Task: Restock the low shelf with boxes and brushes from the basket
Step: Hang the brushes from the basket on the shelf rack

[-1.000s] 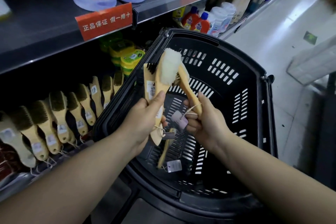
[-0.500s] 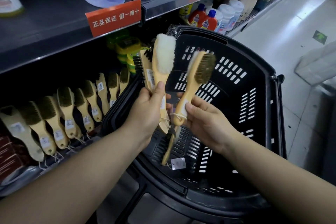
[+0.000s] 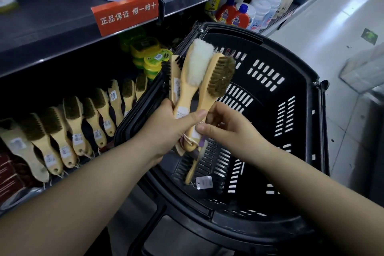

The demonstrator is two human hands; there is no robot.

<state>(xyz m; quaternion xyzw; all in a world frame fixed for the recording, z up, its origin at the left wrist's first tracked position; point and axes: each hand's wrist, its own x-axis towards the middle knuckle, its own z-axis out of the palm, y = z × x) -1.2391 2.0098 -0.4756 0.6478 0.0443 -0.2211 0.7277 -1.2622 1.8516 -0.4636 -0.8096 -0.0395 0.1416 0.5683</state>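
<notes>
Both hands (image 3: pixel 166 129) on brushes (image 3: pixel 207 81) over basket (image 3: pixel 301 93)

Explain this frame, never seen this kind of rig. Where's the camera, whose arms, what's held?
No robot here: a person wears one wide-angle camera on the head, looking forward and down, so the two arms are their own. This is the only view. The left hand grips a white fleece brush and a black-bristled brush by the handles. The right hand pinches the handle of a brown-bristled brush, held against that bundle. Below them is a black basket with one more brush lying on its floor, a tag attached. To the left, the low shelf carries a row of similar wooden brushes.
</notes>
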